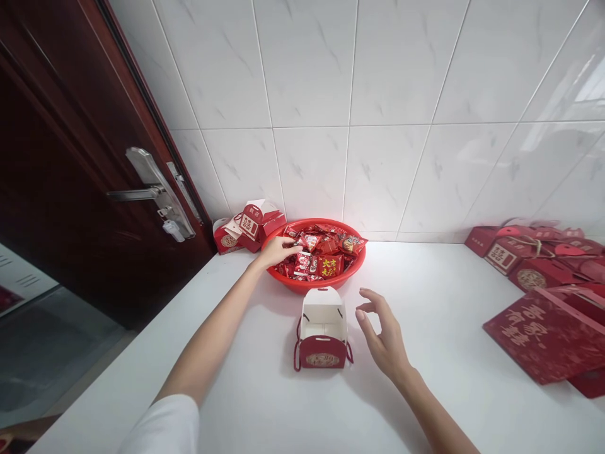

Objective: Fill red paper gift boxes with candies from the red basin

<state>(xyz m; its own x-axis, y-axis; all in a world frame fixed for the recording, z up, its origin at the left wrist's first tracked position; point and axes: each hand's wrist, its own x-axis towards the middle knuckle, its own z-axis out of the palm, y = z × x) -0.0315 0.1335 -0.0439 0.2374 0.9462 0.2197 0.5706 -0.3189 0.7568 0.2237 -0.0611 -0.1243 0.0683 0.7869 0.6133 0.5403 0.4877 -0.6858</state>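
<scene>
While the left hand [278, 252] touches wrapped snacks [329, 246] in the red plastic basket [302, 287], its grasp unclear, the right hand [382, 331] hangs empty, fingers parted, beside an open, white-lined dark-red gift box [323, 352] with cord handles and gold print, standing before the basket.

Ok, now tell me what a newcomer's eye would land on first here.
Probably the bright red basket heaped with wrapped snacks, against the white tiled wall, with the left hand reaching in at its left side. Next, just in front of it, the open red gift box with its pale inside showing, the right hand beside it. Then the pile of red gift boxes at the far right.
</scene>
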